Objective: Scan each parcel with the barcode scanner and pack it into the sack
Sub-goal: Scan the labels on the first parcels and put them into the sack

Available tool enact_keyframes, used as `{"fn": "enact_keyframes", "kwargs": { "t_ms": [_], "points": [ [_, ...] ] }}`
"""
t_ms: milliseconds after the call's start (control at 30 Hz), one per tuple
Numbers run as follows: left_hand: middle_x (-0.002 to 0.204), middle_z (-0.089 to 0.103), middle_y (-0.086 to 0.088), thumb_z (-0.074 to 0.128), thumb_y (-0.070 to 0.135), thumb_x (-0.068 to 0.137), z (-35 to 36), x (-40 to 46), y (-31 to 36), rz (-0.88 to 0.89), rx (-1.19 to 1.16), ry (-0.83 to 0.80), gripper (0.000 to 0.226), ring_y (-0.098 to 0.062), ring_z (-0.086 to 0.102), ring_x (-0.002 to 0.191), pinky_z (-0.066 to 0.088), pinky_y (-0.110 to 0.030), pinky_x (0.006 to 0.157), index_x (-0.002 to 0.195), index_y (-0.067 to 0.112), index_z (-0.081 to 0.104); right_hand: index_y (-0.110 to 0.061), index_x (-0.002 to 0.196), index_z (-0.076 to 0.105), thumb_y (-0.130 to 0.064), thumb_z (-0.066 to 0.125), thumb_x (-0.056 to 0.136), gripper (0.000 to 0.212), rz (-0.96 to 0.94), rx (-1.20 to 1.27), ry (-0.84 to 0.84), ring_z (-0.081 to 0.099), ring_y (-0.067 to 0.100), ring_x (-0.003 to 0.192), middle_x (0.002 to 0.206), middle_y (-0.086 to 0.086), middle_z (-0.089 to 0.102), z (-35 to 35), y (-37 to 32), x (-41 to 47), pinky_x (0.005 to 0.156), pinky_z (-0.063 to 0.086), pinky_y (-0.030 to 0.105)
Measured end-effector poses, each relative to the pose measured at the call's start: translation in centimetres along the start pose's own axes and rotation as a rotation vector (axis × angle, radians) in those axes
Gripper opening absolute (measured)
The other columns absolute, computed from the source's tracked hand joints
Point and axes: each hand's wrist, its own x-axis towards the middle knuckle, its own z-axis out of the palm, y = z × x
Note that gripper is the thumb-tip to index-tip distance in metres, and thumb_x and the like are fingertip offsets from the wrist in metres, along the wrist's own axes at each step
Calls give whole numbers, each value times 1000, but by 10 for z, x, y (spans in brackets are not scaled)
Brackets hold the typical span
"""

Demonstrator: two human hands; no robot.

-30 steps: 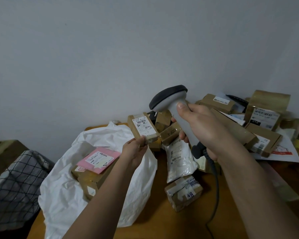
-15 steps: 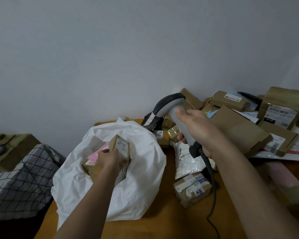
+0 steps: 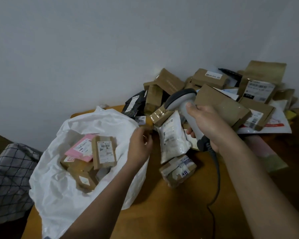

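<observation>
While right hand (image 3: 212,125) grips scanner (image 3: 185,104), empty left hand (image 3: 140,145), seemingly loosely curled, hovers beside sack (image 3: 59,187).

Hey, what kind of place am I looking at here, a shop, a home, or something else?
Probably an informal parcel sorting spot, perhaps in a home rather than a warehouse. A heap of labelled parcels lies on a wooden table against a bare wall, a white sack holds more, and the right hand grips a barcode scanner.

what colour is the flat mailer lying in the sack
Pink, with a white label; the pink mailer shows in the head view.
</observation>
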Motion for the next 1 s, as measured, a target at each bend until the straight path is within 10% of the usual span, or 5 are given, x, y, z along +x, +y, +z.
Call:
{"fn": "enact_keyframes", "kwargs": {
  "t_ms": [100,267,767,1000],
  "points": [
    [111,58,3,65,25,91,50,-15,4,38,58,-399,30,-5,56,90,45,-13,72,120,18,59,-20,93,60,-48,43,100,33,42,-1,29,59,3,41,73,8,59,-14,16,0,50,43,27],
    [136,36,-6,75,50,77,106,-46,-21,-125,403,-791,85,-28,41,122,44,-41,99,143,20,31,-24,85,56,-48,43,100,31,85,12,96,59,4,42,79,9,61,-40,40,1,51,46,29],
    [148,38,-3,84,26,74,77,-24,-12,-259,7,-939,95,-21,42,133,39,-31,107,150,16,28,-19,88,58,-45,44,100,32,73,75,113,58,5,42,69,9,60,-57,39,17,39,43,20],
    [109,65,5,83,22,75,34,-4,2,-498,-478,-650,80,-2,69,85,55,-16,73,143,18,41,-22,90,59,-48,47,95,29,-25,117,71,62,6,48,79,7,63,-44,10,20,50,51,28]
  ]
}}
